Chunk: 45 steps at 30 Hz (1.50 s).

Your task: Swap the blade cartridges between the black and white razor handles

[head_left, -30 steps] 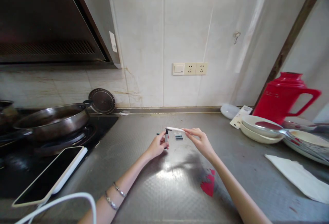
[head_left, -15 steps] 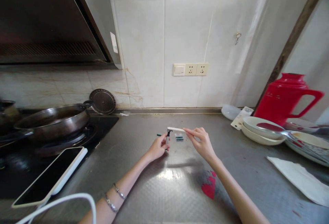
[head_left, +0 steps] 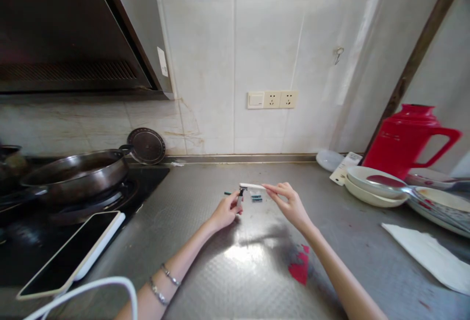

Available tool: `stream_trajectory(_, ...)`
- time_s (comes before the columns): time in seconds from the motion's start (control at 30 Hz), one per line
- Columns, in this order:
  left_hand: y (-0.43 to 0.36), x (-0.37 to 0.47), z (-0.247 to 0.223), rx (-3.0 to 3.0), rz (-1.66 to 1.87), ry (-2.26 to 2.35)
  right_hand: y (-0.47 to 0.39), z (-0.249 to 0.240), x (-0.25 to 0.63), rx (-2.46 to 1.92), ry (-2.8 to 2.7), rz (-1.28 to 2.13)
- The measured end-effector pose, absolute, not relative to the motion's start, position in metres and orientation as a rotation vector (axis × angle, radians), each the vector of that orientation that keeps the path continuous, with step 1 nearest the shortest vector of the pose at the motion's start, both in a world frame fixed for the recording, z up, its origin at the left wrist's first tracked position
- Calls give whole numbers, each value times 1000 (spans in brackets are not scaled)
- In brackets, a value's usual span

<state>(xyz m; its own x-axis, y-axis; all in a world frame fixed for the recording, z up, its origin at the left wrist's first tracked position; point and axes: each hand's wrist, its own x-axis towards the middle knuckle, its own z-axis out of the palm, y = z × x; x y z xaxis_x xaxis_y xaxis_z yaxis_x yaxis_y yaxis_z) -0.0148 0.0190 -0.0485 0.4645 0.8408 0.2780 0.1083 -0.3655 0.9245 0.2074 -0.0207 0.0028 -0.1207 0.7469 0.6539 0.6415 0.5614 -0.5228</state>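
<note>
My left hand (head_left: 226, 210) is closed around a small grey and black handle (head_left: 240, 199), held upright above the steel counter. A short dark green piece (head_left: 227, 193) shows just beyond its fingers. My right hand (head_left: 290, 203) pinches the right end of a slim white stick (head_left: 251, 185), whose left end meets the black top of the handle. Behind and below the stick, between the hands, a small clear pack with dark green strips (head_left: 256, 197) lies on the counter.
A pan (head_left: 77, 173) and a phone (head_left: 73, 256) with a white cable are at the left. Bowls (head_left: 374, 195), a red jug (head_left: 400, 138) and a white sheet (head_left: 426, 256) stand or lie at the right. A red patch (head_left: 300, 268) marks the counter (head_left: 227, 295).
Both hands keep nearly the same pose and grip. The black top of the handle has shifted very slightly against the white stick's end.
</note>
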Motion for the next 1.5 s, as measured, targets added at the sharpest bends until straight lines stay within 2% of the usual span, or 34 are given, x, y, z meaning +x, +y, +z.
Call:
stream_trajectory(0.2, 20, -16, -49, 1788, 990, 831, -22, 4, 209, -1102, -1884, 193)
stream_trajectory(1.5, 23, -16, -49, 1678, 1030, 750, -20, 2, 208, -1101, -1767, 35)
